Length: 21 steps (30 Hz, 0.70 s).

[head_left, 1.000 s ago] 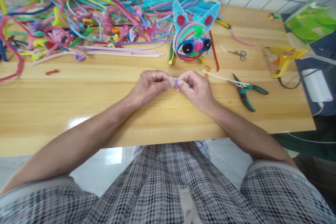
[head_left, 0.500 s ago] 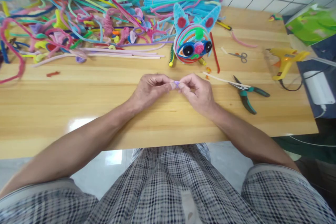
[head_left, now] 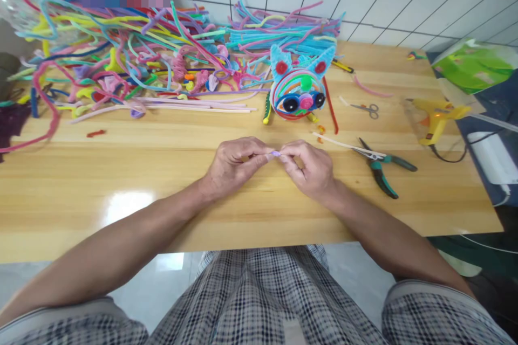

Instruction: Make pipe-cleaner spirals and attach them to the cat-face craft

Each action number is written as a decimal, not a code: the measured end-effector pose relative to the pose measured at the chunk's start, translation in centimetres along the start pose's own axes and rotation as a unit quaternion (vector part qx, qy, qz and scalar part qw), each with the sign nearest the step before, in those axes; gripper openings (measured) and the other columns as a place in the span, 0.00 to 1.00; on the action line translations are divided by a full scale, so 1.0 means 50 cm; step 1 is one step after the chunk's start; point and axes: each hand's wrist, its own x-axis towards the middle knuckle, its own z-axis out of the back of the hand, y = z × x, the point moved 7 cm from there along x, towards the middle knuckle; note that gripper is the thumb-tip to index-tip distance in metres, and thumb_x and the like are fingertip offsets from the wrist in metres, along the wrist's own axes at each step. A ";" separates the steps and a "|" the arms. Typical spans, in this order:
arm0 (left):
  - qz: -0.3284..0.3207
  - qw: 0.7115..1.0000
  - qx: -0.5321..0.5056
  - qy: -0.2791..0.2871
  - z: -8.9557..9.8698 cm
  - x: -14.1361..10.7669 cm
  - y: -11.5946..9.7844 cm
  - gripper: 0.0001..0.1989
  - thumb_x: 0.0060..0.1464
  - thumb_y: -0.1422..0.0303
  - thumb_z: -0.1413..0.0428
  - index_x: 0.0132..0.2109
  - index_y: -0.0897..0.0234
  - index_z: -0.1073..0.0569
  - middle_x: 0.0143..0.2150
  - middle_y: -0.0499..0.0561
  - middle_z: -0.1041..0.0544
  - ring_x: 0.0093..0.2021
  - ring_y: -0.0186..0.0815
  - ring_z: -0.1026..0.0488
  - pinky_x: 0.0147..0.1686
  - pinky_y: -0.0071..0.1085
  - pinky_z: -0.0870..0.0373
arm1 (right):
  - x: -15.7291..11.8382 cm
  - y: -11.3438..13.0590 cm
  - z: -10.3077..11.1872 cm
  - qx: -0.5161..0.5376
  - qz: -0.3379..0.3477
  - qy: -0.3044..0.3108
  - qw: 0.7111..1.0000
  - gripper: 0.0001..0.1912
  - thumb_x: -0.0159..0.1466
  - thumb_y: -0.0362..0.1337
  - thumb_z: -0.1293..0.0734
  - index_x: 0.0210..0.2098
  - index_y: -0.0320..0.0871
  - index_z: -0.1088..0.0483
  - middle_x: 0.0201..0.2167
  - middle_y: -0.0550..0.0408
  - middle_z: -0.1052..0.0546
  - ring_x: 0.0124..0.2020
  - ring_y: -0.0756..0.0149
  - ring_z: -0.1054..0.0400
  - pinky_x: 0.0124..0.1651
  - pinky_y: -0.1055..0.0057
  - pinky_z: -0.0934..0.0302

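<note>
A short purple piece of pipe cleaner (head_left: pixel 275 153) is pinched between my two hands, over the front part of the wooden table. My left hand (head_left: pixel 238 164) grips its left end between thumb and forefinger. At the other end, my right hand (head_left: pixel 309 167) pinches it with the fingertips. Most of the piece is hidden by the fingers. Just beyond my hands stands a colourful pipe-cleaner animal head (head_left: pixel 299 86) with blue pointed ears, dark round eyes and a pink nose. Small orange scraps (head_left: pixel 321 129) lie between it and my right hand.
Pliers (head_left: pixel 376 164) lie spread to the right, with a pale stem (head_left: pixel 343 143) against them. Behind are small scissors (head_left: pixel 366 110) and a yellow glue gun (head_left: pixel 439 116) with its cable. A tangled heap of pipe cleaners (head_left: pixel 133 59) covers the back left; a red scrap (head_left: pixel 96 133) lies nearer.
The camera view has tilted up, so everything sits lower in the picture. Both hands keep their pinch on the purple piece, with only slight finger movement.
</note>
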 end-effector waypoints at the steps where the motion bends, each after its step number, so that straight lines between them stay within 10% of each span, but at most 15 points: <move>1: 0.004 1.000 0.000 0.002 0.000 0.000 0.002 0.08 0.65 0.60 0.32 0.42 0.58 0.11 0.37 0.55 0.12 0.36 0.35 0.17 0.39 0.30 0.22 | -0.001 -0.003 -0.001 0.004 -0.008 0.004 1.000 0.07 0.72 0.31 0.32 0.43 0.51 0.25 0.38 0.56 0.13 0.38 0.62 0.17 0.42 0.65 0.24; 21: 0.163 0.985 -0.049 0.034 -0.003 -0.002 0.052 0.17 0.59 0.51 0.29 0.40 0.61 0.11 0.38 0.55 0.11 0.36 0.38 0.16 0.41 0.32 0.20 | -0.005 -0.033 -0.022 0.061 -0.117 0.042 0.990 0.05 0.72 0.36 0.32 0.37 0.49 0.27 0.31 0.56 0.19 0.30 0.65 0.27 0.37 0.67 0.31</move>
